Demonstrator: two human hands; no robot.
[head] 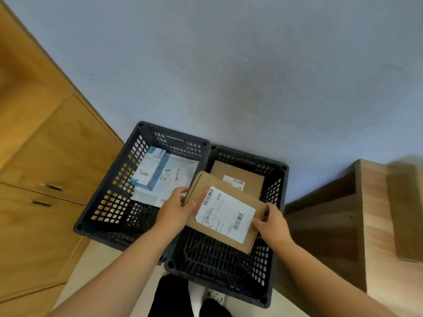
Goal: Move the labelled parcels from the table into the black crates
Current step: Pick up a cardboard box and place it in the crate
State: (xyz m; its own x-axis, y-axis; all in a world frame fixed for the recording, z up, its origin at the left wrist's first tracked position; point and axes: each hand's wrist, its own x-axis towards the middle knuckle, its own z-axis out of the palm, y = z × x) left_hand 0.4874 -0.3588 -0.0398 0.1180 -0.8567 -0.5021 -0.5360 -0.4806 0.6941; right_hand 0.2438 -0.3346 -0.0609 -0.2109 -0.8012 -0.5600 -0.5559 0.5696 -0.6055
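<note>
two black crates, two cardboard parcels, two hands

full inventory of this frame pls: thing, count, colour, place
crates: 2, black, side by side on the floor by the wall
held box: 1, brown with white label, over the right crate
box in right crate: 1, brown with white label, far end
blue box: 1, light blue and white, left crate
mailer bags: at least 2, pale, left crate under the blue box
cabinet: 1, wood, left
table: 1, wood, right
left hand: grips the held box's left edge
right hand: grips its right edge
</note>
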